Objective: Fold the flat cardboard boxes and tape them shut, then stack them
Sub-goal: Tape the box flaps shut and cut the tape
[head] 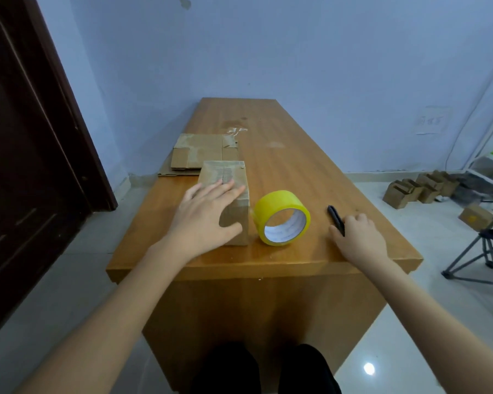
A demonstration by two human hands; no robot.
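Folded cardboard box stands on the wooden table, near the front edge, its top seam taped. Left hand rests on the box, fingers straight across the top, thumb against the near face. Yellow tape roll stands on edge just right of the box. Right hand lies further right, fingers curled around a black pen-like tool whose tip points away. Flat cardboard boxes lie stacked behind the folded one. More folded boxes sit on the floor at right, beside a folding chair
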